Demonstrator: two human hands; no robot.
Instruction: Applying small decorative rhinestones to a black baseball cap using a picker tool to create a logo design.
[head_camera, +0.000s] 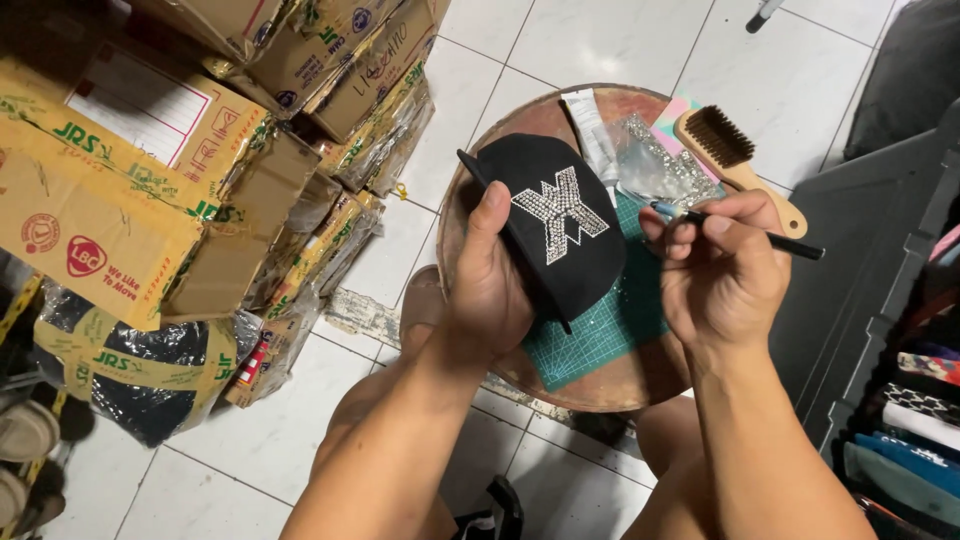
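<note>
Black cap (560, 225), rhinestone-studded front emblem (560, 213)

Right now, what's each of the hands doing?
Left hand: closed on the black cap.
Right hand: closed on a thin pen-like tool.

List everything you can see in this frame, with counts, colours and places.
cap: one, black with a rhinestone emblem, held over the stool
pen tool: one, dark with a blue tip, in the right hand's grip
cutting mat: one, green, on the stool
round stool: one, brown, on the white tile floor
brush: one, wooden with dark bristles, stool's far edge
tube: one, white, beside the rhinestones
bag of rhinestones: one, clear and silvery, far side of the mat
cardboard boxes: several, brown and yellow, stacked left
left hand: holds the cap
right hand: holds the pen tool
</note>
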